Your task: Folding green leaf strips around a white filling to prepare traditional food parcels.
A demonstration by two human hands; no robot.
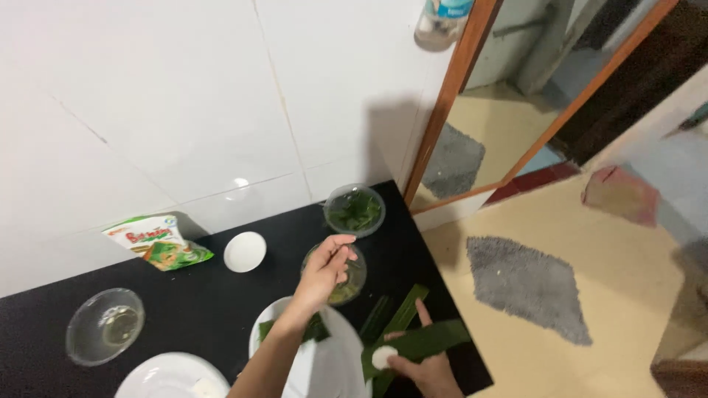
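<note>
Holding a green leaf (pixel 420 343) with a white lump (pixel 381 357) on it, my right hand (pixel 428 368) pinches shut. My left hand (pixel 324 273) reaches into a glass bowl (pixel 355 284), fingers loosely curled.

Your black countertop (pixel 221 295) carries a glass bowl (pixel 104 326) at nine o'clock, a snack packet (pixel 158 241) and small white dish (pixel 245 251) toward eleven, two clear tubs of greens (pixel 355 210) at one, white plates (pixel 171 376) at six, leaf strips (pixel 402 313) at four.
</note>
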